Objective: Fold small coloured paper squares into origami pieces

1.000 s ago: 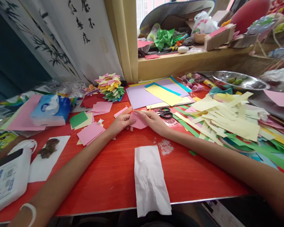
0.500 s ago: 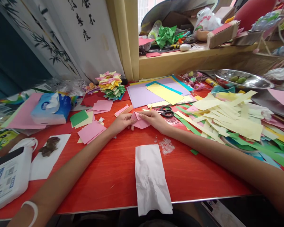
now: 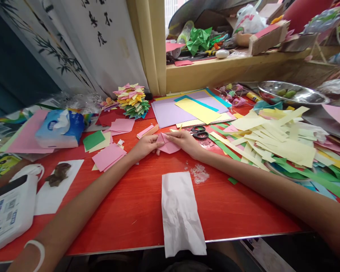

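Observation:
A partly folded pink paper (image 3: 169, 146) is held between both hands above the red table (image 3: 136, 223). My left hand (image 3: 146, 147) pinches its left side, fingers closed on it. On its right and upper edge, my right hand (image 3: 184, 140) is closed with thumb and fingers. Black-handled scissors (image 3: 199, 132) lie just right of my right hand. Behind my left hand is a small pink and orange folded strip (image 3: 147, 131). Square pink sheets (image 3: 109, 155) and a green sheet (image 3: 94, 141) lie to the left.
A crumpled white paper (image 3: 181, 211) overhangs the front edge. Paper strips (image 3: 283, 139) pile up at right, near a metal bowl (image 3: 297, 99). A layered paper stack (image 3: 133, 101) stands at the back; a tissue pack (image 3: 61, 128) and white box (image 3: 13, 211) sit left.
The view has shifted very slightly. Both hands stay at the same place with the pink paper; its lower part shows a little wider between them.

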Motion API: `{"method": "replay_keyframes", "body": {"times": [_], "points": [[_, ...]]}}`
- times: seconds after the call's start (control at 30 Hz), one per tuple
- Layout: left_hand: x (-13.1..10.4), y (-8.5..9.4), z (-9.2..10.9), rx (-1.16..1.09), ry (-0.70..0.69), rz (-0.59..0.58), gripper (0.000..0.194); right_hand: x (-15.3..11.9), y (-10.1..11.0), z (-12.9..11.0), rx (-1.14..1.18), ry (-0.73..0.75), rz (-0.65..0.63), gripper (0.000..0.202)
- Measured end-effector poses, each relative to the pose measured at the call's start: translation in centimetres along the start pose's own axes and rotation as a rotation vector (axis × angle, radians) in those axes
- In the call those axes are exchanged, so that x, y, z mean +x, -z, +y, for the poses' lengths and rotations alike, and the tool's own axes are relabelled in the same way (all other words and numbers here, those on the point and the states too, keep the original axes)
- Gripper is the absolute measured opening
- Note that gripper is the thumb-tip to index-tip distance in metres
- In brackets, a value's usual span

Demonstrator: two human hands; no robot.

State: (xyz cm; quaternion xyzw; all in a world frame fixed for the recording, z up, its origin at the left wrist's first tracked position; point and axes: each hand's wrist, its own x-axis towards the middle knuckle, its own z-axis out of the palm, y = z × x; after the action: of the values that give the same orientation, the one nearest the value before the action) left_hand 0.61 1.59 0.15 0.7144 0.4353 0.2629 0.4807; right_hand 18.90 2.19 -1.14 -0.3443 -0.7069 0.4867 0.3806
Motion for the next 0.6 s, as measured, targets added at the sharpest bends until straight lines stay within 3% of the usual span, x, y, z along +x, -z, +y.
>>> {"method": "replay_keyframes", "body": {"times": [0.6], "points": [[0.14,0.04,-0.22,0.017,0.013,0.010,0.029,0.07,0.04,0.13,-0.050,0.003,0.012,0.045]]}}
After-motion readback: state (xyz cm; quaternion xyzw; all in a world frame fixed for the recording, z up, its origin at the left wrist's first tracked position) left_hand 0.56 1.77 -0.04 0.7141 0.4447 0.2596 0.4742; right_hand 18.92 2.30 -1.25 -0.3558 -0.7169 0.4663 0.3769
